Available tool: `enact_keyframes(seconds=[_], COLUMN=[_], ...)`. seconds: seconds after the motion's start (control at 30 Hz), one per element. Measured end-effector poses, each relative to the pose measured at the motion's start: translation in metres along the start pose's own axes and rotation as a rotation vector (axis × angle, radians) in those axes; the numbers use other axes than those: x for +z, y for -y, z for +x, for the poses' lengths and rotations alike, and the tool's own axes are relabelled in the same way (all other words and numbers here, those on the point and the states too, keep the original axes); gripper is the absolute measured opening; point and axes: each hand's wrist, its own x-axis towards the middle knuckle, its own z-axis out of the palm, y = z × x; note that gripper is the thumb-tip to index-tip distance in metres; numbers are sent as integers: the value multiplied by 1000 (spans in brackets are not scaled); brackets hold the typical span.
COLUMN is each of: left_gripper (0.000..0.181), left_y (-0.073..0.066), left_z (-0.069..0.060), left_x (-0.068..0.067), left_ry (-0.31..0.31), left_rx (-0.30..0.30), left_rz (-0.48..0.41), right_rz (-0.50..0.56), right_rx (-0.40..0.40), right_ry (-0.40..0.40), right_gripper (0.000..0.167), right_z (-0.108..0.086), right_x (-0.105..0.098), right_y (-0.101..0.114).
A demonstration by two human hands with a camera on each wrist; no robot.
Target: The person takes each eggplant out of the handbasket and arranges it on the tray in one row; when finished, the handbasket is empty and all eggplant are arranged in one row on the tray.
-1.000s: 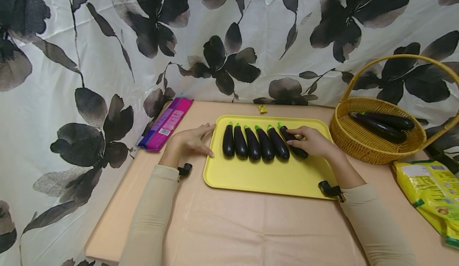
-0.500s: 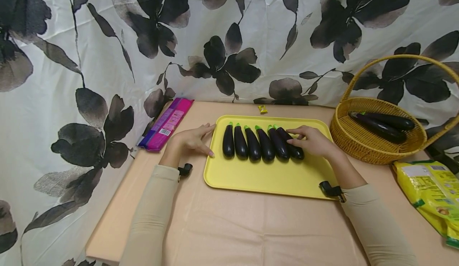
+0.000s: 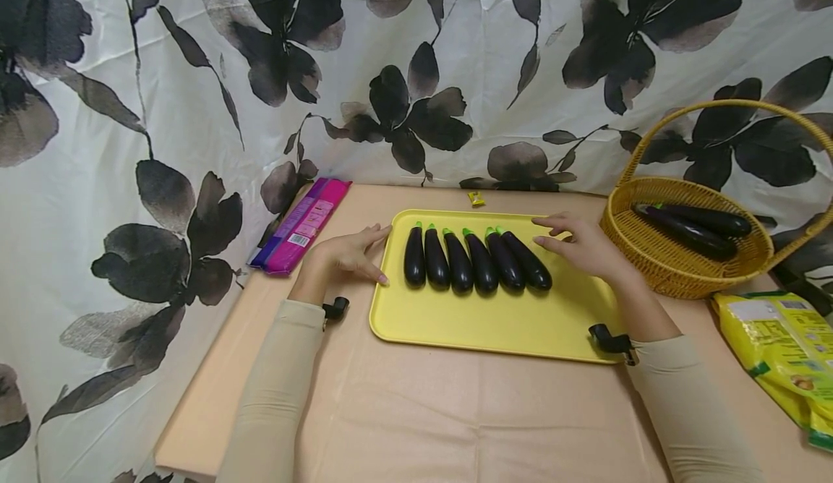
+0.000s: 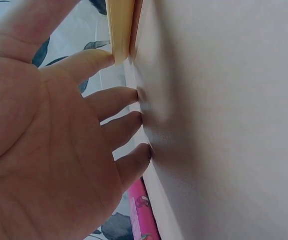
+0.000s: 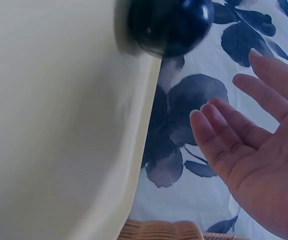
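Note:
On the yellow tray [image 3: 481, 327] lies a row of several dark eggplants [image 3: 481, 262], side by side with green stem ends toward the back. My right hand [image 3: 575, 244] hovers over the tray's right part, fingers extended and holding nothing, apart from the rightmost eggplant [image 3: 526, 260]. The right wrist view shows that hand [image 5: 263, 135] with a gap to an eggplant's rounded end [image 5: 173, 25]. My left hand [image 3: 348, 255] rests at the tray's left edge, thumb on the rim. In the left wrist view, the index fingertip touches the tray's side [image 4: 120, 30], and the other fingertips touch the tabletop.
A wicker basket [image 3: 657, 270] with a tall handle stands at the right, two eggplants [image 3: 693, 230] inside. A yellow bag [image 3: 781, 353] lies in front of it. Behind the left hand is a pink-purple packet [image 3: 302, 226]. One small yellow wrapper [image 3: 476, 198] sits behind the tray.
The rightmost eggplant has shifted left, close against its neighbour. My right hand has let go of it and moved up and right. The left hand has stayed put.

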Motion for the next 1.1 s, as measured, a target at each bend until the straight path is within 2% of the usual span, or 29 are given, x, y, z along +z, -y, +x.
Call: enact_keyframes(seconds=[0.23, 0.47, 0.67, 0.83, 0.93, 1.1], left_gripper=[131, 131, 132, 132, 133, 132], left_y=[4, 4, 1, 0, 0, 1], left_z=[2, 2, 2, 1, 2, 2], left_x=[1, 1, -1, -1, -1, 0], left_ry=[-6, -2, -9, -8, -8, -2], left_rx=[11, 0, -3, -3, -5, -4], left_rz=[24, 38, 23, 19, 21, 13], right_rz=[-8, 15, -40, -100, -133, -153], right_rx=[-29, 32, 33, 73, 120, 148], right_ry=[-85, -220, -301, -315, -302, -286], right_gripper=[45, 46, 46, 49, 51, 55], right_z=[-2, -9, -14, -19, -22, -25], right_x=[-10, -30, -52, -69, -78, -89], right_y=[-3, -7, -15, -31, -40, -54])
